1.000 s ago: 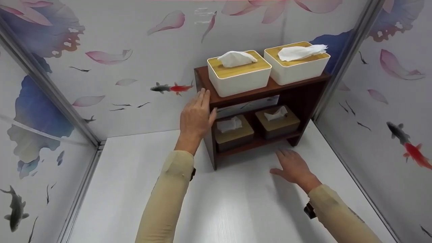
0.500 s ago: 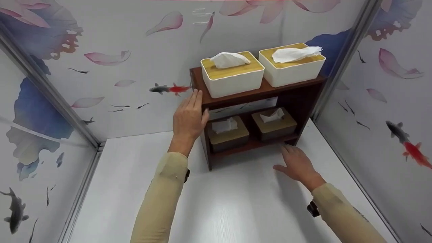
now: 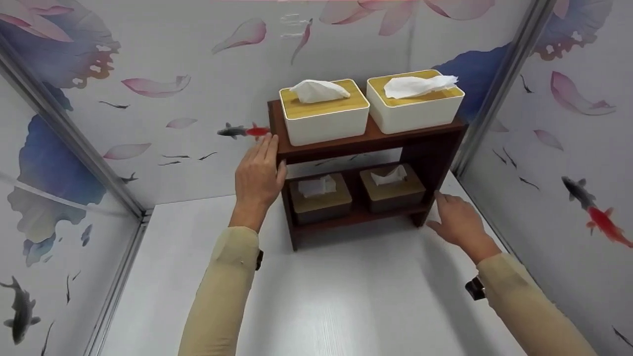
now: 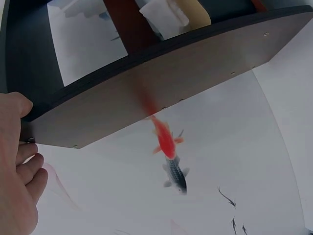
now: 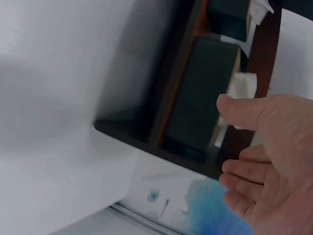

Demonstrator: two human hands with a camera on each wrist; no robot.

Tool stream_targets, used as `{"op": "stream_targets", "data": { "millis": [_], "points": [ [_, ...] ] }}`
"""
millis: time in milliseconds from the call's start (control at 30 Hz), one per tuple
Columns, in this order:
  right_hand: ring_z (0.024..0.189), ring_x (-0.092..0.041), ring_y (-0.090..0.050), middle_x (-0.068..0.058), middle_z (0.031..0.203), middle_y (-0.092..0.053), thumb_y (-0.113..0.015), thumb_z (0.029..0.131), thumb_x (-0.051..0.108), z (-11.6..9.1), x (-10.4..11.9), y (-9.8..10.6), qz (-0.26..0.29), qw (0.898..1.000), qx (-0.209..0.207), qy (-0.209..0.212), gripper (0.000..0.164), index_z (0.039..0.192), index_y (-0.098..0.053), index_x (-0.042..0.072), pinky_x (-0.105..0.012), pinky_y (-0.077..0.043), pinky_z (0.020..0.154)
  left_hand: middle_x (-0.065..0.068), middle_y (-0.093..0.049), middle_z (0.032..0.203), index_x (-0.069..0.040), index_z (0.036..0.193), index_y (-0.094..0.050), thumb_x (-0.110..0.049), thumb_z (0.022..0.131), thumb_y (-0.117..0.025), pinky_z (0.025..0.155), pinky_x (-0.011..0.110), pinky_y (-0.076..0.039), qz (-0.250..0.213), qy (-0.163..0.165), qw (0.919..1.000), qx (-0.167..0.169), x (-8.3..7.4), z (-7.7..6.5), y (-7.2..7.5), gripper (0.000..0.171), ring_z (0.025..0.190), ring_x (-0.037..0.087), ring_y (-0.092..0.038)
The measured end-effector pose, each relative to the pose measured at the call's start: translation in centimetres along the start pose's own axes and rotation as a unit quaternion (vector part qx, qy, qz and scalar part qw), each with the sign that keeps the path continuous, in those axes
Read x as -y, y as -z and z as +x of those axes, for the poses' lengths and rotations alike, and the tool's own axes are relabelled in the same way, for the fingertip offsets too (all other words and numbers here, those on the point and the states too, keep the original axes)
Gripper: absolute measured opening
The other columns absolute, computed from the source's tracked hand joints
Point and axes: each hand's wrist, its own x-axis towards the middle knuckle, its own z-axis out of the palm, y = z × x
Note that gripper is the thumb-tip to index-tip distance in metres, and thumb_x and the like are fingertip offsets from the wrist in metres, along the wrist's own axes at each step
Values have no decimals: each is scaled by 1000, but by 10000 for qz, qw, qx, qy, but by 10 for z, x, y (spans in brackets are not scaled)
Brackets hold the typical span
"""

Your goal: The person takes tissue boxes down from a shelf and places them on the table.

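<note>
The brown shelf, near the white surface's back right corner, looks stiff, probably heavyish; hold its 2 ends, since the 4 tissue boxes may slide. Your left hand lies straight-fingered against 1 end; your right hand, fingers extended, is beside the other.

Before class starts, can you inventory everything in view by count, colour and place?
Shelf: 1, reddish brown, near back
Upper tissue boxes: 2, white, yellowish lids, shelf top
Lower tissue boxes: 2, dark, brown lids, lower level
Tissues: 4, white, one per box
Surface: 1, white, underneath
Wall panels: 3, white, printed, back and sides
Metal rails: several, grey, panel edges
Left hand: 1, bare, against shelf's left side
Right hand: 1, bare, near shelf's right side
Sleeves: 2, beige, forearms
Wrist devices: 2, black, cuffs
</note>
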Motion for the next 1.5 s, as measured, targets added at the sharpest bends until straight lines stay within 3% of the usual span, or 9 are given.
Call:
{"op": "stream_targets", "data": {
  "millis": [233, 333, 533, 767, 967, 1267, 1500],
  "points": [
    [103, -58, -55, -42, 120, -54, -73, 83, 14, 9, -8, 32, 9, 9961, -606, -648, 71, 134, -37, -20, -66, -47, 84, 9, -50, 148, -7, 144, -48, -22, 95, -59, 116, 39, -39, -79, 31, 9996, -281, 11, -6, 1, 52, 137, 24, -48],
    [107, -60, -51, -45, 121, -51, -71, 83, 9, 15, -7, 45, 247, 9937, -779, -772, 75, 139, -30, -21, -67, -45, 89, 10, -51, 147, -6, 143, -49, -21, 95, -58, 115, 39, -40, -72, -8, 9991, -421, 14, -8, 1, 51, 136, 25, -50],
    [119, -59, -43, -42, 135, -43, -68, 85, 5, 33, -4, 72, 574, 9880, -1105, -917, 85, 150, -16, -12, -68, -37, 101, 11, -52, 145, -5, 143, -49, -18, 95, -58, 115, 38, -40, -145, 22, 9984, -548, 20, -11, 1, 50, 135, 25, -50],
    [129, -54, -39, -35, 146, -36, -69, 84, 3, 48, 9, 91, 700, 9830, -1486, -821, 93, 154, -9, -3, -66, -34, 107, 11, -52, 146, -6, 143, -48, -16, 95, -56, 116, 38, -39, -130, 90, 9985, -525, 30, -16, 8, 50, 135, 26, -50],
    [134, -47, -40, -27, 150, -38, -68, 83, -3, 56, 16, 90, 576, 9813, -1791, -400, 82, 152, -24, -1, -61, -34, 111, 11, -53, 145, -6, 143, -48, -15, 96, -55, 116, 38, -39, -127, 150, 9984, -534, 40, -19, 12, 49, 135, 26, -50],
    [138, -47, -35, -26, 155, -31, -71, 81, -4, 60, 28, 89, 478, 9873, -1510, 152, 87, 152, -21, -2, -58, -28, 117, 11, -52, 146, -7, 145, -47, -15, 97, -54, 116, 40, -38, -39, 225, 9987, -449, 57, -23, 23, 49, 136, 27, -49],
    [136, -46, -40, -26, 151, -37, -71, 80, -5, 67, 44, 82, 401, 9818, -1814, 394, 81, 148, -29, -5, -58, -32, 115, 10, -52, 146, -8, 144, -47, -15, 97, -56, 116, 42, -39, 6, 429, 9984, -370, 72, -28, 30, 49, 136, 27, -49]
  ]
}}
